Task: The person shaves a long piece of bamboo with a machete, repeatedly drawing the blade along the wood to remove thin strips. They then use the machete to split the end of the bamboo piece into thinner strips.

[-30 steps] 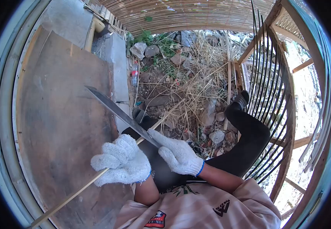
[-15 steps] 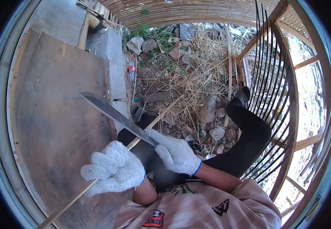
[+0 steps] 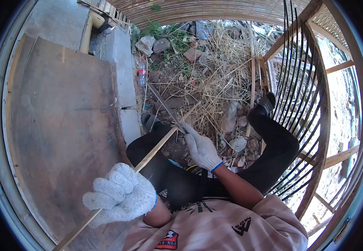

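My left hand (image 3: pixel 122 194), in a white knitted glove, is closed around a long, thin bamboo strip (image 3: pixel 155 151). The strip runs from the bottom left edge up past my thigh toward the straw-strewn ground. My right hand (image 3: pixel 202 149), gloved alike, grips a long-bladed knife (image 3: pixel 162 102); its handle is hidden inside the glove. The blade crosses the strip just ahead of my right fingers, seen nearly edge-on and pointing up and left.
A brown board (image 3: pixel 64 121) lies at my left beside grey concrete blocks (image 3: pixel 122 71). A plastic bottle (image 3: pixel 142 72) stands by them. Straw (image 3: pixel 225 71) and stones cover the ground ahead. Black rods (image 3: pixel 292 79) lean along a wooden frame (image 3: pixel 324 121) at my right.
My right hand and the knife have moved forward along the strip, away from my body. The blade has turned from broadside to nearly edge-on. My left hand has shifted slightly left and down, still holding the strip.
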A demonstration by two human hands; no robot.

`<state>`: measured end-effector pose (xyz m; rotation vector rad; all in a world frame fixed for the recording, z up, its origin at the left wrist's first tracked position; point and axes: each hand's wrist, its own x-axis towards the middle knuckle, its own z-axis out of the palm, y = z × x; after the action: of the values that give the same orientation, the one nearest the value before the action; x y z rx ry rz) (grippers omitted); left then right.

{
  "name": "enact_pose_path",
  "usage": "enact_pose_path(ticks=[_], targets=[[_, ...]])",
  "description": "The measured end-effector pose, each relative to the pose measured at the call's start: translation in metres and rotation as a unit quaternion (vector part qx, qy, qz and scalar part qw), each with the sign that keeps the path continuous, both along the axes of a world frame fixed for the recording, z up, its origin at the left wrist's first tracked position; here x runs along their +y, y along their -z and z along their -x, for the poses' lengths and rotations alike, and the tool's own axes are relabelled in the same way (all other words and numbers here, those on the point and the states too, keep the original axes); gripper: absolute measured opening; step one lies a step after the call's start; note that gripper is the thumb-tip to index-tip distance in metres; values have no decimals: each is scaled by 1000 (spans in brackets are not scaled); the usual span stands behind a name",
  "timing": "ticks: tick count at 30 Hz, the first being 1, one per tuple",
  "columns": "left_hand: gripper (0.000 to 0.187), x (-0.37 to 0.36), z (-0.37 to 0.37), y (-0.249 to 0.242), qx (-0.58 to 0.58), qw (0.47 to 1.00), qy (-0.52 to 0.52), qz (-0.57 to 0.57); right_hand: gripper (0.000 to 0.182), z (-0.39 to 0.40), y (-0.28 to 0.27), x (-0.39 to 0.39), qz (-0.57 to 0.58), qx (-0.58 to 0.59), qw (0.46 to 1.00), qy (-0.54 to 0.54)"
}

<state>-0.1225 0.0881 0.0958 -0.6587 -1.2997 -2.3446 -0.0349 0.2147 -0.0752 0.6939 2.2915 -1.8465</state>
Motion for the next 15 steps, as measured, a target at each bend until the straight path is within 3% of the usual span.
enact_pose_path(ticks=[1, 3, 4, 6, 15], targets=[[62, 4, -2, -1, -2, 1000, 1, -1, 53, 2, 11, 3, -1, -2, 1000, 1], [62, 13, -9, -4, -118, 968, -180, -128, 54, 4, 30, 10, -19, -43, 999, 5], [62, 5, -9, -1, -119, 968, -181, -126, 54, 4, 40, 12, -20, -56, 998, 9], [60, -15, -3, 7, -39, 998, -38, -32, 54, 0, 75, 12, -26, -35, 999, 28], [53, -7, 5, -6, -45, 998, -21, -38, 56, 8, 146, 26, -8, -69, 995, 67]])
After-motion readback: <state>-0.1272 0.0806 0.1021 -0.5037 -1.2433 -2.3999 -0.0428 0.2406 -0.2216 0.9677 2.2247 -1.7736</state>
